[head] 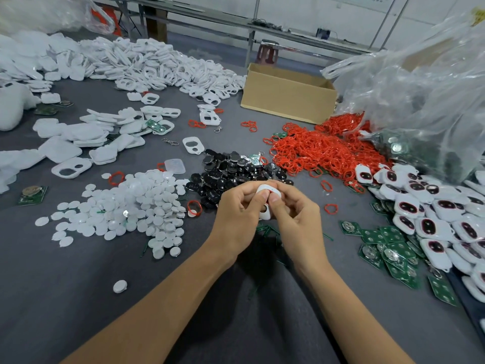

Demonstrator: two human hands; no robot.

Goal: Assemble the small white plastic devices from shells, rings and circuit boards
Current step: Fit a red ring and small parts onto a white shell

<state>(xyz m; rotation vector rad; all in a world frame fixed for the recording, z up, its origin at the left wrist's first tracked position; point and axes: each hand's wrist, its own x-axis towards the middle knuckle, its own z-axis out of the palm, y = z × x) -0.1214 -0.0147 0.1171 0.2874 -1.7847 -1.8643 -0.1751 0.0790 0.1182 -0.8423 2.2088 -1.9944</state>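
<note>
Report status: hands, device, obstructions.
Left hand and right hand both pinch one white shell. Held above the table. Nothing blocking.

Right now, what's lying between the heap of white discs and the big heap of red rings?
A pile of shiny black pieces, as the head view shows.

I can see little of the white device (pixel 268 191). Fingers of the left hand (pixel 237 206) and right hand (pixel 295 210) cover most of it, so I cannot tell what is inside. Green circuit boards (pixel 263 228) beneath the hands are partly hidden. The right edge cuts off the plastic bag (pixel 420 95) and the pile of white devices (pixel 446 219). The bag's contents are blurred. Markings on the black pieces (pixel 225 174) are too small to read.
</note>
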